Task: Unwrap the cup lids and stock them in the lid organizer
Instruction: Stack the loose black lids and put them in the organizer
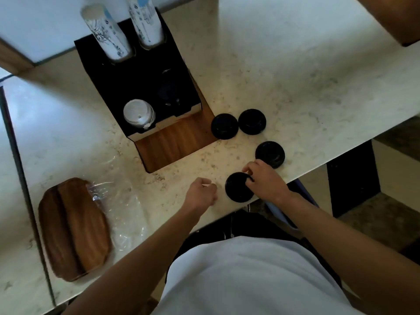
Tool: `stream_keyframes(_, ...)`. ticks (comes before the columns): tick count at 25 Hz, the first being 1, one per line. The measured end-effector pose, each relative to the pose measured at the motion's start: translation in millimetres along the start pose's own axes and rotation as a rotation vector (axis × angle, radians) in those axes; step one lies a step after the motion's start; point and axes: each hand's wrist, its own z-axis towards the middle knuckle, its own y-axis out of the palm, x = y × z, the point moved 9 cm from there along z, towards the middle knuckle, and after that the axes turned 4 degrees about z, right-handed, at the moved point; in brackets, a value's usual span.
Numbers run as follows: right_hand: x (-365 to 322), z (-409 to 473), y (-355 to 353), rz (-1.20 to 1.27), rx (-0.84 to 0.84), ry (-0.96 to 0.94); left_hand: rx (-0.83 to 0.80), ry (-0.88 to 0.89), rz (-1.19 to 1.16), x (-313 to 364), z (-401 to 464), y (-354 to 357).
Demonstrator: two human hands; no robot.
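Observation:
Several black cup lids lie on the pale counter right of the lid organizer (141,87), a black box with a wooden base. Two lids (224,126) (252,121) sit side by side near its corner, and a third (270,153) lies further right. My right hand (264,180) grips the nearest lid (237,188) at its right rim, close to the counter's front edge. My left hand (201,194) hovers just left of that lid with curled fingers, holding nothing I can see. A stack of white lids (139,115) stands in the organizer's front left slot; the slot beside it looks dark.
Two sleeves of paper cups (105,32) (145,21) rise from the organizer's back slots. A wooden tray (72,228) lies at the left with crumpled clear wrap (120,208) against it. The counter's front edge (318,164) runs just behind my right hand.

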Motion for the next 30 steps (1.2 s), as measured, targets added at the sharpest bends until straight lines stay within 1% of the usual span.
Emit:
stream_keyframes(3, 4, -1, 3, -0.018, -0.016, -0.078, 0.047, -0.049, 0.081, -8, -10, 22)
stream_keyframes(5, 7, 2, 6, -0.003, -0.028, -0.102, 0.073, -0.05, 0.131, -6, -14, 32)
stream_keyframes(8, 13, 8, 6, 0.05, -0.049, -0.089, 0.11, -0.051, 0.127, 3, -16, 41)
stream_keyframes(12, 17, 19, 2, 0.076, -0.109, -0.065, 0.225, -0.031, 0.138, 17, -17, 42)
stream_keyframes(14, 20, 24, -5, 0.118, -0.112, -0.052, 0.271, -0.013, 0.1, 22, -17, 42)
stream_keyframes(16, 26, 27, -15, 0.199, -0.092, -0.011, 0.288, 0.0, -0.018, 29, -15, 43)
stream_keyframes(20, 38, 27, -39, 0.323, 0.015, 0.045, 0.253, -0.027, -0.376, 41, -8, 47)
stream_keyframes(22, 44, 25, -52, 0.41, 0.076, 0.093, 0.182, -0.051, -0.551, 45, -6, 57)
stream_keyframes(24, 47, 23, -58, 0.5, 0.075, 0.102, 0.092, -0.081, -0.699, 49, -9, 68)
stream_keyframes(26, 46, 21, -61, 0.551, 0.017, 0.075, 0.033, -0.084, -0.785, 52, -12, 76)
stream_keyframes(28, 48, 20, -64, 0.588, -0.027, 0.058, 0.01, -0.065, -0.831, 54, -15, 78)
stream_keyframes(30, 56, 21, -73, 0.584, 0.007, 0.032, 0.011, -0.041, -0.859, 55, -16, 78)
